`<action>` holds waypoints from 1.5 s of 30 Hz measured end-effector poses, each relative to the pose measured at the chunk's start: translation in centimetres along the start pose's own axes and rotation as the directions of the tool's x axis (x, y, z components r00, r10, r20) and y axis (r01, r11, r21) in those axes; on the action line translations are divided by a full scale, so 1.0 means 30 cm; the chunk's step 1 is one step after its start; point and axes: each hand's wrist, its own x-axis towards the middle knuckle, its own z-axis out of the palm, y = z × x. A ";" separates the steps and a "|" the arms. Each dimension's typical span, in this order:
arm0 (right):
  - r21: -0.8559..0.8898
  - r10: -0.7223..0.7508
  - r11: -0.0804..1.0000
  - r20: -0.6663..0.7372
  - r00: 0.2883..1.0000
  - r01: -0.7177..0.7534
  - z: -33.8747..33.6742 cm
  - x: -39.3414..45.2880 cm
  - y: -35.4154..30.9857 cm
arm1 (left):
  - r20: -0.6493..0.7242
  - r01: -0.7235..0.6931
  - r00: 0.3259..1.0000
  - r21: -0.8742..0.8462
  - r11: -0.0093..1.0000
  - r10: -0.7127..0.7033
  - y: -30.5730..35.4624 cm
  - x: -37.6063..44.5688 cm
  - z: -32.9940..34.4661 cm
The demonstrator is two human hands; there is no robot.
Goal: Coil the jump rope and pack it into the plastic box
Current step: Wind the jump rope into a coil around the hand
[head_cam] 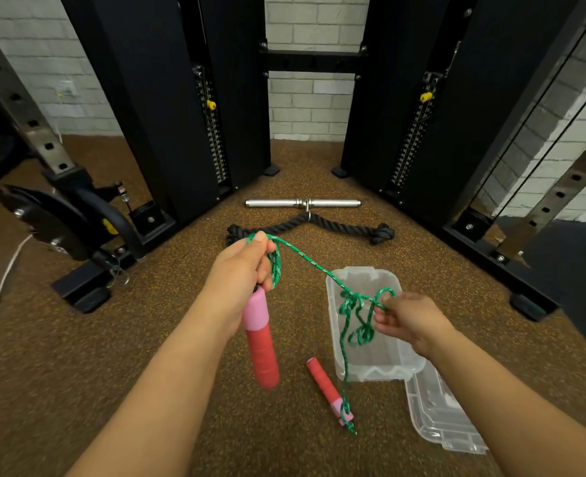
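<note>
Clear lid lies on the brown floor, nearest, just beside the box. Second rope handle rests on the floor left of it, green rope knotted at its pink end. Left hand in closed grip around the top of the first handle, which hangs down, with rope loops gathered in the fist. Right hand pinches a tangled bunch of rope above the open plastic box. Rope runs taut between hands. Farther: black rope attachment, metal bar, black machine towers.
</note>
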 end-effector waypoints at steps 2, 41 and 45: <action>-0.381 -0.182 0.912 -0.040 0.982 0.153 0.009 -0.029 -0.012 | 0.094 -0.004 0.996 0.108 0.994 -0.007 -0.010 -0.009 0.006; -0.403 -0.503 0.285 0.709 0.494 0.870 0.144 -0.307 -0.088 | 0.243 -0.070 0.969 0.465 0.882 -0.051 -0.054 -0.040 0.024; -0.310 -0.552 0.561 0.551 0.626 0.768 0.108 -0.265 -0.131 | 0.389 -0.126 0.915 0.535 0.835 -0.111 -0.036 -0.039 0.014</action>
